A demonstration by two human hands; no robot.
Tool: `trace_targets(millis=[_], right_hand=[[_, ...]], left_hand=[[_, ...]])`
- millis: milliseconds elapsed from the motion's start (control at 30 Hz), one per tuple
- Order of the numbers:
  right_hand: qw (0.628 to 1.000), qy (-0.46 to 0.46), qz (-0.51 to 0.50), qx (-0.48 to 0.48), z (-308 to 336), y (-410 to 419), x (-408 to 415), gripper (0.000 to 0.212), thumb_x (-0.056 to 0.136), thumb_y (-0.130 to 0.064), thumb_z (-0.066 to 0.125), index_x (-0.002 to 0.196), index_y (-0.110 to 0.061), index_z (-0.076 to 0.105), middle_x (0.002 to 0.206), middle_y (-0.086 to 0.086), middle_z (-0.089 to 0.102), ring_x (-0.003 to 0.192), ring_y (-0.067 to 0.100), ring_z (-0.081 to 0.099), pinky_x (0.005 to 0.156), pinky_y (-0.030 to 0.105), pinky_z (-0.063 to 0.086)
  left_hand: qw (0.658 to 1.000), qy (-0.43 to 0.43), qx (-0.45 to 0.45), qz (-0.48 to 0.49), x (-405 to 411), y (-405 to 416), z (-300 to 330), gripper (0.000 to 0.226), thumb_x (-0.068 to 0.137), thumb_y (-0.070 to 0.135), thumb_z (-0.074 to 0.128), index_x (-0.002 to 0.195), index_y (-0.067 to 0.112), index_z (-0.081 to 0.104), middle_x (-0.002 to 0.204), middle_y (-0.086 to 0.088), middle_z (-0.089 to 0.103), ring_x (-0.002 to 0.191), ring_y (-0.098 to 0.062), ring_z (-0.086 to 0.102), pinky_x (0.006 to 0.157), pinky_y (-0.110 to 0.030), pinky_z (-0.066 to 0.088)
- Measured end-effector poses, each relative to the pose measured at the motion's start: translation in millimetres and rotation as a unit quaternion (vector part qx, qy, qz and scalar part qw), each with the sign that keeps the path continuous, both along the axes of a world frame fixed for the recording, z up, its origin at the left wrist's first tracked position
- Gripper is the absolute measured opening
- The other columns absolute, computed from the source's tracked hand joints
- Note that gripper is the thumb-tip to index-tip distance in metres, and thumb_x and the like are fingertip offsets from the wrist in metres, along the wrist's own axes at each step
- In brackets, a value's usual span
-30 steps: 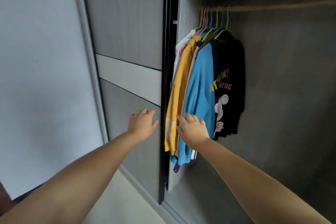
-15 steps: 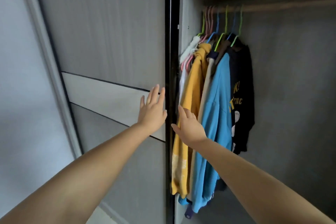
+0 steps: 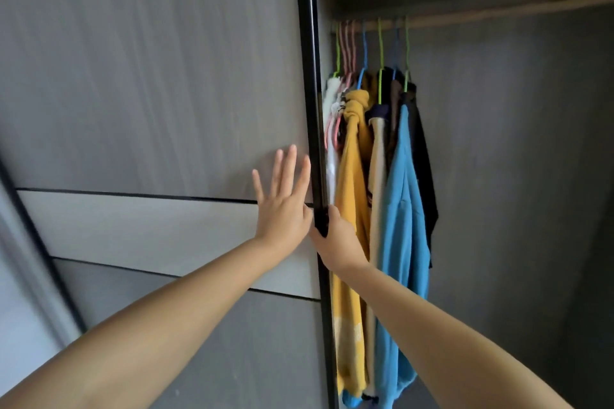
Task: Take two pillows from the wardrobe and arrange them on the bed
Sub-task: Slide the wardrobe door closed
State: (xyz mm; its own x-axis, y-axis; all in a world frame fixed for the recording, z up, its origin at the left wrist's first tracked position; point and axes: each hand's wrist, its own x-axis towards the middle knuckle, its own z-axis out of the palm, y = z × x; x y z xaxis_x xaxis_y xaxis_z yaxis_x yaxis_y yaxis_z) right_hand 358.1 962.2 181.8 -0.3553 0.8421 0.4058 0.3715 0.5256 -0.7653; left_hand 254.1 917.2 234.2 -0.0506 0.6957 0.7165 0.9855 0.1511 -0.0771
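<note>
The left hand (image 3: 282,209) lies flat, fingers spread, on the grey wardrobe door (image 3: 149,93). The right hand (image 3: 335,239) grips the door's black edge (image 3: 312,109). Shirts (image 3: 398,209) hang on the rail (image 3: 498,10) inside.

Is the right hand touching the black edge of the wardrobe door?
Touching. The head view shows the right hand wrapped around the door's black edge, fingers hidden behind it and thumb on the front. The left hand lies flat on the door panel.
</note>
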Motion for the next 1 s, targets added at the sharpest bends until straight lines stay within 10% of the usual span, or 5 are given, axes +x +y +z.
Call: trace_targets(millis=[200,533,867,1000], right_hand=[[0.999,-0.022,-0.028,-0.007,2.0,2.3,38.3,0.049,0.094,-0.025,0.054,0.139,-0.012,0.040,0.106,0.002,0.065,0.071,0.005,0.060,0.052,0.008,0.043],[0.991,-0.079,-0.107,-0.009,6.9,7.3,141.2,0.041,0.094,-0.026,0.052,0.131,-0.010,0.042,0.092,0.007,0.066,0.072,0.021,0.062,0.066,0.035,0.053],[0.965,-0.052,-0.257,0.022,-2.4,4.9,258.8,0.063,0.098,-0.021,0.051,0.152,-0.021,0.019,0.149,0.006,0.043,0.130,0.026,0.048,0.102,0.037,0.043],[0.920,-0.034,-0.371,0.119,5.1,-6.6,277.5,0.074,0.095,-0.007,0.045,0.153,-0.031,0.005,0.161,-0.004,0.008,0.142,0.024,0.029,0.085,0.037,0.051]], left_hand=[[0.998,0.043,-0.001,-0.040,20.5,-1.6,8.5,0.081,0.083,0.020,0.059,0.151,0.021,0.017,0.161,-0.012,0.001,0.148,-0.033,-0.001,0.111,-0.065,0.002],[0.990,0.063,-0.010,-0.124,108.3,21.1,9.3,0.085,0.081,0.025,0.059,0.152,0.023,0.012,0.161,-0.009,-0.001,0.148,-0.031,-0.002,0.110,-0.067,0.001],[0.965,0.162,-0.003,-0.206,142.9,36.2,-5.3,0.089,0.074,0.028,0.070,0.150,0.022,0.023,0.160,-0.007,0.007,0.146,-0.020,0.002,0.110,-0.061,-0.001],[0.962,0.169,0.004,-0.214,140.8,39.7,-8.3,0.098,0.066,0.037,0.079,0.148,0.023,0.028,0.158,-0.005,0.006,0.146,-0.021,0.006,0.108,-0.063,0.000]])
